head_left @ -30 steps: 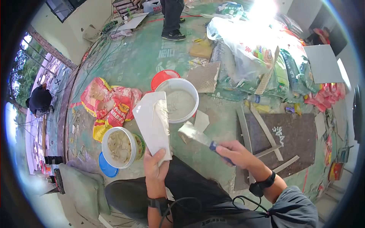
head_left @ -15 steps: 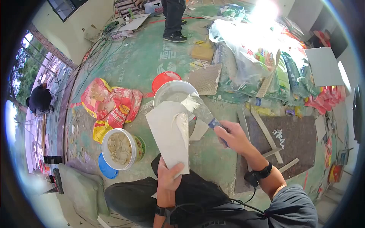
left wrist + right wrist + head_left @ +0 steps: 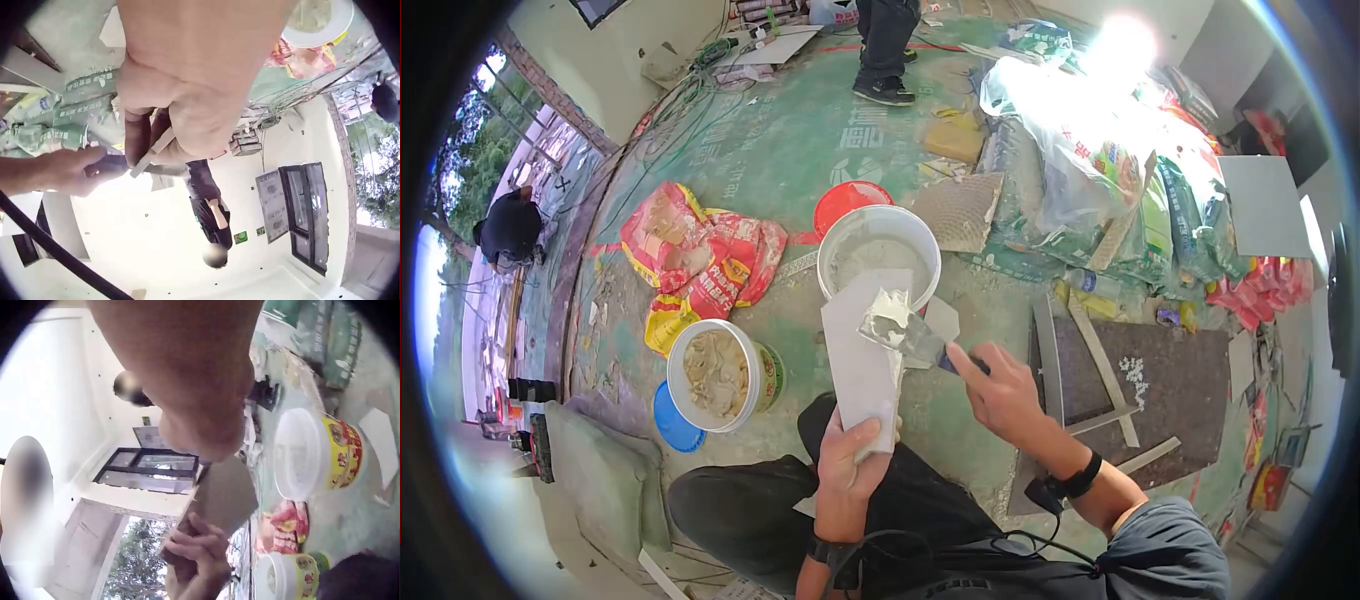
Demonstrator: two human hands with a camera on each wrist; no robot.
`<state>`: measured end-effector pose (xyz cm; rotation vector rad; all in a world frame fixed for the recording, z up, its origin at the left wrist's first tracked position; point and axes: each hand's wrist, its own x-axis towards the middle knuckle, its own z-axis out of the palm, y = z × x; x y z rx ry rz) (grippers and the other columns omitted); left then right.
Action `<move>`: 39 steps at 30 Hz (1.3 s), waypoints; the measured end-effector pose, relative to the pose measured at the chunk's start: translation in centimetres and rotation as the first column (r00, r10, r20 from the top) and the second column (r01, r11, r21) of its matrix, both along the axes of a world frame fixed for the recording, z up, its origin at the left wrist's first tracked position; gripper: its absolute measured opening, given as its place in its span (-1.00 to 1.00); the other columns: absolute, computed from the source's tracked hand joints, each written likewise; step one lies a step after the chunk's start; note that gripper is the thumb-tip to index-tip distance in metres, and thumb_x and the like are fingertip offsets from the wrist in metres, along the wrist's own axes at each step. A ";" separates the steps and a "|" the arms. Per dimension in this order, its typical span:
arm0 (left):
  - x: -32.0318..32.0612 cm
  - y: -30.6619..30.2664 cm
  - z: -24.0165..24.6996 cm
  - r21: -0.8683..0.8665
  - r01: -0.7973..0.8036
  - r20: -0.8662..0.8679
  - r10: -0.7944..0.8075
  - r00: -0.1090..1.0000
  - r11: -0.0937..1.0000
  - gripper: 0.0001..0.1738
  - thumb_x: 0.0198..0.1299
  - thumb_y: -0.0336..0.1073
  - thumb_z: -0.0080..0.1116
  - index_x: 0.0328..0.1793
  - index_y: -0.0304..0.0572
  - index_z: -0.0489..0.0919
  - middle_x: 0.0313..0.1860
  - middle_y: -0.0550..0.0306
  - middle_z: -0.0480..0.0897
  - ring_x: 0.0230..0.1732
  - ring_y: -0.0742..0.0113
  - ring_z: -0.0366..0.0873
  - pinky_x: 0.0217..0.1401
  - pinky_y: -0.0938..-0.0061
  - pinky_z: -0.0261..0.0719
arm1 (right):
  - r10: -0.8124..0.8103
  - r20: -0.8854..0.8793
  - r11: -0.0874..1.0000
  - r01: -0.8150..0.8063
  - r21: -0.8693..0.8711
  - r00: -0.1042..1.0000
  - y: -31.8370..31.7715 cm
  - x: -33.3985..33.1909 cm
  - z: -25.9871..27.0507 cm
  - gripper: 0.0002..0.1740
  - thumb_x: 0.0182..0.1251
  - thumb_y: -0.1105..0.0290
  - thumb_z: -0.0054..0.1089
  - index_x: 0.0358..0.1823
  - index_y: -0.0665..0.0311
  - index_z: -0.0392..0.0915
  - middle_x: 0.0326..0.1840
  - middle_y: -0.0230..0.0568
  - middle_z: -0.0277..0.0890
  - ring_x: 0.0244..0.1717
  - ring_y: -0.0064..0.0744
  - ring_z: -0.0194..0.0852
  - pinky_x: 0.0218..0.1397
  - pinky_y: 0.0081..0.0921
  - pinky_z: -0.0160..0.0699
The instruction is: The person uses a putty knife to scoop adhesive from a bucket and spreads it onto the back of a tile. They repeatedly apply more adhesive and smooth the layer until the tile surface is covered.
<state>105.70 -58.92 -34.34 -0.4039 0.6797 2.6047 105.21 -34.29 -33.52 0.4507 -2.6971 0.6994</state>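
My left hand [image 3: 852, 458] grips the lower end of a pale, angular piece of board [image 3: 855, 345], thumb on its upper face. In the left wrist view the board [image 3: 153, 152] shows edge-on between the fingers. My right hand [image 3: 1005, 395] holds a putty knife [image 3: 922, 345] by its dark handle, index finger stretched along it. White paste [image 3: 890, 310] sits in a lump on the blade, which overlaps the board's right side in the head view. Just beyond the board stands a white bucket [image 3: 930, 275] with greyish contents. The right wrist view shows the board's underside [image 3: 228, 494].
A second bucket [image 3: 752, 400] of beige paste stands at left, by a blue lid [image 3: 677, 420]. A red lid [image 3: 852, 200] and red-yellow sack [image 3: 725, 270] lie farther off. Strips [image 3: 1105, 370] rest on a brown sheet at right. A person's legs [image 3: 887, 50] stand at the back.
The putty knife has come from beyond the board's upper right corner to over its right side, paste on its blade. The board has shifted right and turned. The head view has shifted slightly.
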 end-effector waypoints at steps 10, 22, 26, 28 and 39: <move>-0.8 -0.1 -0.3 0.123 -0.060 0.080 0.051 0.996 0.991 -0.53 0.26 -0.60 0.23 0.31 -0.49 0.50 0.04 -0.13 0.68 -0.04 0.07 0.73 0.01 0.35 0.82 | 0.013 0.045 1.000 -0.012 -0.026 0.999 -0.1 2.9 0.5 -0.27 0.00 0.64 0.27 0.35 0.20 0.60 -0.20 -0.18 0.42 -0.23 -0.15 0.57 -0.25 -0.26 0.60; -2.5 -2.7 -1.3 0.062 -0.087 0.029 0.085 0.996 0.994 -0.40 0.25 -0.58 0.23 0.43 -0.56 0.41 0.20 -0.24 0.64 -0.02 -0.01 0.74 -0.03 0.35 0.85 | 0.003 0.195 0.894 0.084 -0.439 0.981 0.8 1.8 1.0 -0.64 0.41 0.50 0.21 0.21 0.32 0.61 -0.28 -0.17 0.55 -0.45 -0.28 0.51 -0.42 -0.41 0.48; -1.9 -2.3 -1.3 0.109 -0.041 0.017 0.039 0.999 0.993 -0.41 0.22 -0.60 0.25 0.41 -0.54 0.44 0.18 -0.27 0.64 -0.03 -0.02 0.72 -0.04 0.34 0.86 | 0.374 0.635 0.613 0.334 -0.716 0.676 0.1 -1.4 2.3 -0.56 0.68 0.04 0.07 -0.13 0.32 0.59 -0.54 -0.46 0.45 -0.61 -0.64 0.34 -0.51 -0.55 0.33; -1.5 -2.0 -1.2 0.167 -0.028 0.001 0.028 1.000 0.986 -0.42 0.22 -0.60 0.25 0.39 -0.55 0.45 0.17 -0.27 0.64 -0.04 -0.01 0.72 -0.05 0.33 0.86 | 0.465 0.672 0.568 0.388 -0.726 0.576 0.1 -2.1 0.9 -0.51 0.71 0.00 0.01 -0.07 0.35 0.59 -0.56 -0.45 0.43 -0.62 -0.64 0.33 -0.52 -0.56 0.30; -1.3 -1.8 -1.7 0.128 -0.052 -0.012 0.054 0.998 0.990 -0.41 0.19 -0.63 0.27 0.38 -0.56 0.45 0.13 -0.31 0.62 -0.06 0.06 0.68 -0.09 0.34 0.88 | 0.597 0.689 0.430 0.561 -0.707 0.412 2.6 1.2 -1.1 -0.38 0.68 -0.14 0.02 -0.05 0.38 0.65 -0.63 -0.44 0.38 -0.67 -0.62 0.30 -0.59 -0.54 0.24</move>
